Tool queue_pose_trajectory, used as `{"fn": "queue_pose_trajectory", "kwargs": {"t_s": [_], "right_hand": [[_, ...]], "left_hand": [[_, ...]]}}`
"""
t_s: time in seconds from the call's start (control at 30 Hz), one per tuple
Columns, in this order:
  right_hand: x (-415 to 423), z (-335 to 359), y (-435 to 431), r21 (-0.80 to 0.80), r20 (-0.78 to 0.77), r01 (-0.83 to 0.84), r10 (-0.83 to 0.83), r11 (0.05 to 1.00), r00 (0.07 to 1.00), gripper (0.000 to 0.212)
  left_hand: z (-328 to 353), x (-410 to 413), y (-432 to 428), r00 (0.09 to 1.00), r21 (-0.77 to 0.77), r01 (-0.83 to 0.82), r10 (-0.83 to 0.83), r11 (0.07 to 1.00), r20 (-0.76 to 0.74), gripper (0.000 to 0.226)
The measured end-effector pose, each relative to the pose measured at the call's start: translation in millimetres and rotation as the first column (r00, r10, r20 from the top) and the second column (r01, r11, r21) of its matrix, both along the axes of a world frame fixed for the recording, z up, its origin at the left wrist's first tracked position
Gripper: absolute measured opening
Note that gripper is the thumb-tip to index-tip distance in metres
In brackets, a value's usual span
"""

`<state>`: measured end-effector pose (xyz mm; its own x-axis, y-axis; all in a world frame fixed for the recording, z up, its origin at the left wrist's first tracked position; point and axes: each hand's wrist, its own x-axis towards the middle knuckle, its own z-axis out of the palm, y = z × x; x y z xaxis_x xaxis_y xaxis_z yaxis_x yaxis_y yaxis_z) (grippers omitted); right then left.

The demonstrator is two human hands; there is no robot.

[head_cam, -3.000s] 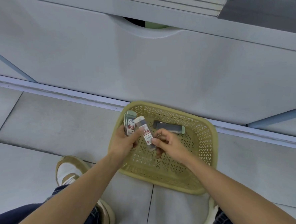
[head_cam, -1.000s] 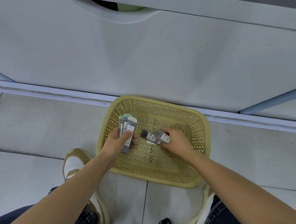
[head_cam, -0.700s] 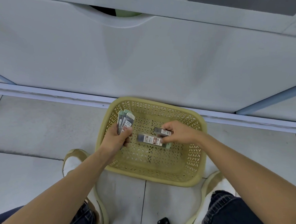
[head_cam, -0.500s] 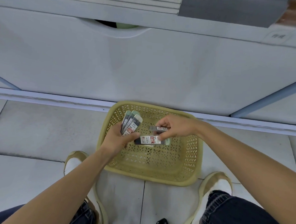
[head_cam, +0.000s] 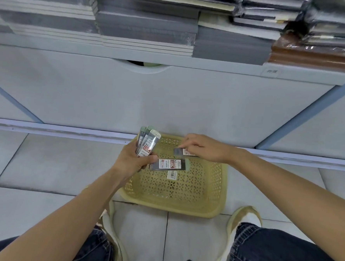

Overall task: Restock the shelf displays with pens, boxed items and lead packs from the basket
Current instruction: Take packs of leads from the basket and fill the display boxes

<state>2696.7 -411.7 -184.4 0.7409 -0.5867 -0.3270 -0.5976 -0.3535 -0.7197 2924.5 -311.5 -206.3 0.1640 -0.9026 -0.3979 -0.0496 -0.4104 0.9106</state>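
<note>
Lead packs (head_cam: pixel 147 142) stand fanned and upright in the left hand (head_cam: pixel 132 163), whose fingers curl round their lower ends while the forearm reaches up from the lower left over the near left corner of the basket (head_cam: pixel 183 208). One more level pack (head_cam: pixel 170 164) lies crosswise just above the basket, its left end tucked under that hand's thumb. The right hand (head_cam: pixel 203 150) comes in from the lower right, its back turned up and the wrist bent a little, with the fingertips pinching a third pack (head_cam: pixel 183 151) near the basket's far rim. A small barcode slip (head_cam: pixel 172 174) lies on the yellow basket's bottom. The basket rests on the tiled floor (head_cam: pixel 44 163) against a white panel (head_cam: pixel 169 102), with stacked notebooks (head_cam: pixel 145 27) on the shelf above.
</note>
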Motion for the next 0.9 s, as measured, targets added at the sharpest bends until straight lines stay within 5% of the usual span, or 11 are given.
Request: {"fn": "queue_pose_trajectory", "kwargs": {"t_s": [0.13,0.33,0.6,0.7,0.9], "right_hand": [[-3.0,8.2,3.4,0.096,-0.012,-0.080,0.081,0.992,0.997,0.031],[-12.6,10.5,3.1,0.260,0.035,0.052,-0.063,0.964,0.997,0.030],[15.3,17.2,13.8,0.254,0.075,0.050,-0.071,0.966,0.995,0.021],[16.6,24.2,10.6,0.265,0.135,0.099,-0.139,0.959,0.981,0.029],[1.4,35.0,-3.9,0.684,0.293,0.163,-0.472,0.711,0.832,0.032]], "left_hand": [[9.0,0.5,2.6,1.000,-0.051,-0.030,0.029,0.998,-0.008,0.025],[16.4,-2.7,5.5,0.991,-0.085,-0.062,0.052,0.994,-0.123,0.024],[26.9,-20.9,4.7,0.956,-0.023,0.173,-0.173,0.985,-0.238,0.045],[29.9,-24.3,3.0,0.958,-0.067,0.064,-0.080,0.996,-0.276,0.042],[43.9,-21.8,-5.2,0.944,-0.125,-0.069,0.024,0.990,-0.329,0.042]]}}
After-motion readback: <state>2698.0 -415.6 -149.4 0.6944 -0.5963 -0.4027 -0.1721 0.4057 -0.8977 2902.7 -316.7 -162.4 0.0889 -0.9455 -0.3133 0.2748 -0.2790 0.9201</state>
